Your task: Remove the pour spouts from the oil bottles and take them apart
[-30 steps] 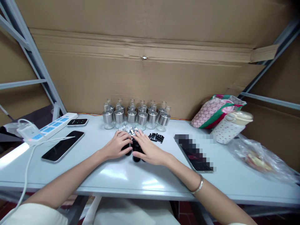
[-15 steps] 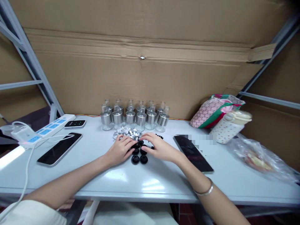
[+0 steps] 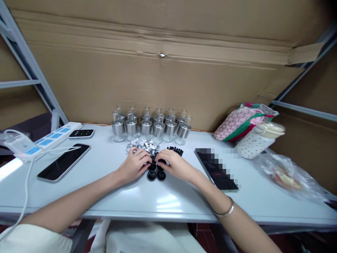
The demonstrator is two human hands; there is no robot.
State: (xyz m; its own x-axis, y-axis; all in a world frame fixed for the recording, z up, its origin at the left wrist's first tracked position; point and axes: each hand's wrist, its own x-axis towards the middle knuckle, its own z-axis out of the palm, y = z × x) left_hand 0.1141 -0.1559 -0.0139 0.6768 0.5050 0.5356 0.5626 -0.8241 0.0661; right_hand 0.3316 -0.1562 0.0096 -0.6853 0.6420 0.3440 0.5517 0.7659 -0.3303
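Note:
My left hand (image 3: 134, 164) and my right hand (image 3: 174, 164) rest side by side on the pale table (image 3: 168, 200), fingers curled over a cluster of black round caps (image 3: 156, 173). Fingertips of both hands pinch at the caps between them; which single piece each holds is hidden. Just beyond the fingers lies a heap of small silver collars (image 3: 143, 144). A small pile of black plastic pieces (image 3: 176, 150) lies behind my right hand. Several glass bottles with silver bands (image 3: 151, 126) stand in two rows at the back.
A phone (image 3: 63, 167) on a white cable, a power strip (image 3: 50, 137) and a small black device (image 3: 81, 133) lie at left. A dark tablet (image 3: 216, 170), a patterned pouch (image 3: 240, 121), a dotted flask (image 3: 259, 138) and a plastic bag (image 3: 286, 172) sit at right. Cardboard walls the back.
My hands drew apart slightly, uncovering the black caps, then closed in again on them. The camera tilted a little, so everything sits higher in view.

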